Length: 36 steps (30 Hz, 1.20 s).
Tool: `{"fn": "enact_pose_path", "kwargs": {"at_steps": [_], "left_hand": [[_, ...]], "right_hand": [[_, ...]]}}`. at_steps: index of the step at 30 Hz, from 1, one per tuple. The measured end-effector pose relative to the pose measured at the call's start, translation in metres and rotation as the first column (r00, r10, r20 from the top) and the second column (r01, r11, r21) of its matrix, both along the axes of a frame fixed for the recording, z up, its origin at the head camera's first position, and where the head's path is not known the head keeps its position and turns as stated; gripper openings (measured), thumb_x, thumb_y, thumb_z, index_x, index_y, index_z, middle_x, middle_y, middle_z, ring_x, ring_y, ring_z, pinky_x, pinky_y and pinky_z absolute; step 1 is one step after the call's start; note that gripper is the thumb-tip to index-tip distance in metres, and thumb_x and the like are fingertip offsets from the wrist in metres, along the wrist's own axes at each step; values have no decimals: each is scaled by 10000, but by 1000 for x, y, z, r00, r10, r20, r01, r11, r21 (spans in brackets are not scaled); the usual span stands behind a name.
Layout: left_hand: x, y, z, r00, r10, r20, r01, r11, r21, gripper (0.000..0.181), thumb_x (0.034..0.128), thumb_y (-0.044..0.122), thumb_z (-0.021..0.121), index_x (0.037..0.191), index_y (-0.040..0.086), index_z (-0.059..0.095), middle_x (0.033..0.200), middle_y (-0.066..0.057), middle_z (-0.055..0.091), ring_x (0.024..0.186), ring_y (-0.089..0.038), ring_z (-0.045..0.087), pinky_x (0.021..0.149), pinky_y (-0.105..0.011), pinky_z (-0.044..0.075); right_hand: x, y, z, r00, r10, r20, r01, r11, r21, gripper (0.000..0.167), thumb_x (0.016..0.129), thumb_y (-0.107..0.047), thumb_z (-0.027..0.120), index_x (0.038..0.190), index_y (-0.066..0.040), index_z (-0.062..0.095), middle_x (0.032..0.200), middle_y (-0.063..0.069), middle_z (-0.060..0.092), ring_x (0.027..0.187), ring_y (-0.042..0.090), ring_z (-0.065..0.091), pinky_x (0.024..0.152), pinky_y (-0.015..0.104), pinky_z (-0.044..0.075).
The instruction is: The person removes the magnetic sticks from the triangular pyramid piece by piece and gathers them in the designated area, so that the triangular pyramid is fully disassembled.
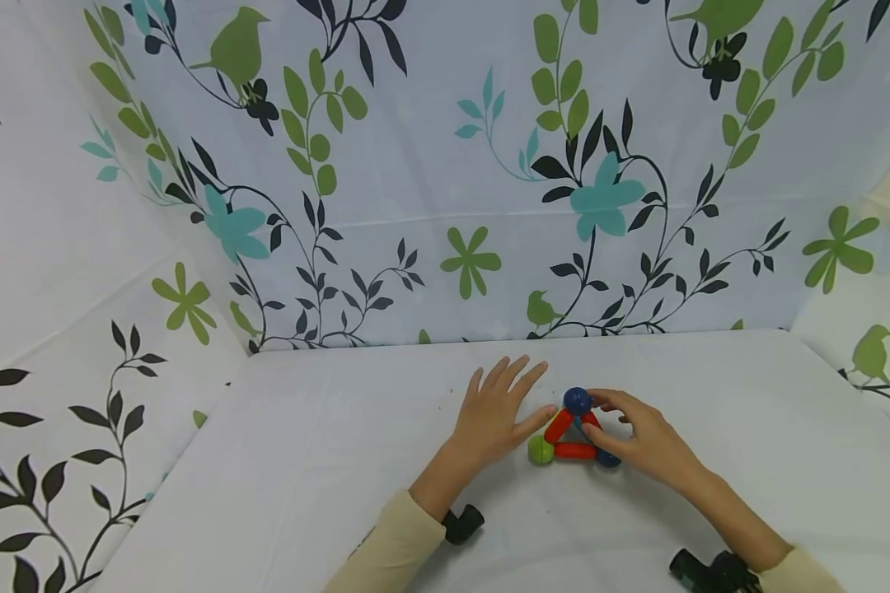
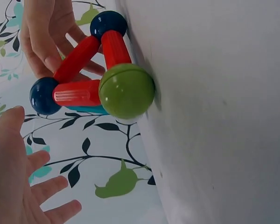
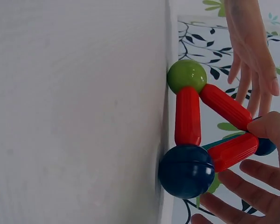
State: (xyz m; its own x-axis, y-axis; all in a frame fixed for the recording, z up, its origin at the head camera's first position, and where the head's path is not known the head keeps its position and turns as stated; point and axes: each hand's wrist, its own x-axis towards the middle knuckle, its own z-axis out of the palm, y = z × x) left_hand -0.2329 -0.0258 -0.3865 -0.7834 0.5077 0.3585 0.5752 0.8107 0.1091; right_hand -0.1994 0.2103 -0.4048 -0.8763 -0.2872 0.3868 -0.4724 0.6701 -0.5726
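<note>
A triangle of red rods [image 1: 574, 450] [image 2: 77, 94] [image 3: 188, 116] joins a green ball [image 1: 541, 450] [image 2: 127, 91] [image 3: 186, 76] and two blue balls. One blue ball [image 1: 578, 401] [image 2: 45, 95] is raised at the top; the other [image 2: 108, 24] [image 3: 186, 171] is low at the right. A teal piece [image 2: 87, 109] shows behind the rods. My right hand [image 1: 648, 436] [image 2: 44, 37] [image 3: 270, 200] pinches the right-hand sloping rod near the top ball, thumb in front, fingers behind. Left of the triangle, my left hand [image 1: 489, 416] [image 2: 9, 172] [image 3: 252, 46] has its fingers spread and holds nothing.
The white tabletop [image 1: 326, 461] reaches back to a hanging cloth [image 1: 415, 165] printed with leaves, flowers and birds. Black devices [image 1: 463, 525] are worn at both wrists.
</note>
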Motion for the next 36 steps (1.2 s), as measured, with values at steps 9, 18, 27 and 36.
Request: {"fn": "enact_pose_path", "kwargs": {"at_steps": [9, 18, 27, 36], "left_hand": [[1, 12, -5, 997, -71, -20, 71, 997, -21, 558, 997, 523, 446, 1489, 264, 406, 1504, 6, 430, 1382, -194, 397, 1103, -454, 352], [0, 17, -12, 976, -215, 34, 208, 966, 153, 491, 1000, 427, 516, 1444, 221, 465, 1419, -4, 514, 1285, -155, 509, 1045, -377, 426], [-1, 17, -17, 839, -447, 310, 249, 822, 511, 525, 1000, 277, 562, 1493, 248, 383, 1403, -24, 514, 1163, -154, 596, 957, -264, 487], [0, 21, -18, 843, -459, 280, 252, 797, 550, 500, 996, 220, 571, 1473, 205, 420, 1383, -54, 531, 1106, -153, 606, 899, -185, 491]], "right_hand": [[0, -4, -6, 999, 10, -35, -15, 992, -127, 297, 893, -124, 700, 1164, -29, 625, 1005, 56, 695, 913, 224, 645, 730, 286, 544], [-1, -6, -12, 996, 12, -90, -29, 982, -185, 220, 872, -53, 704, 1083, -20, 653, 947, 47, 686, 819, 32, 601, 661, 226, 532], [-2, -5, -17, 995, 12, -97, -30, 982, -186, 225, 874, -64, 706, 1094, -62, 662, 922, 19, 695, 837, 22, 592, 672, 235, 533], [-2, -7, -18, 994, 11, -112, -32, 982, -187, 227, 873, -67, 704, 1096, -69, 661, 893, -5, 687, 833, 29, 586, 664, 238, 529]]}}
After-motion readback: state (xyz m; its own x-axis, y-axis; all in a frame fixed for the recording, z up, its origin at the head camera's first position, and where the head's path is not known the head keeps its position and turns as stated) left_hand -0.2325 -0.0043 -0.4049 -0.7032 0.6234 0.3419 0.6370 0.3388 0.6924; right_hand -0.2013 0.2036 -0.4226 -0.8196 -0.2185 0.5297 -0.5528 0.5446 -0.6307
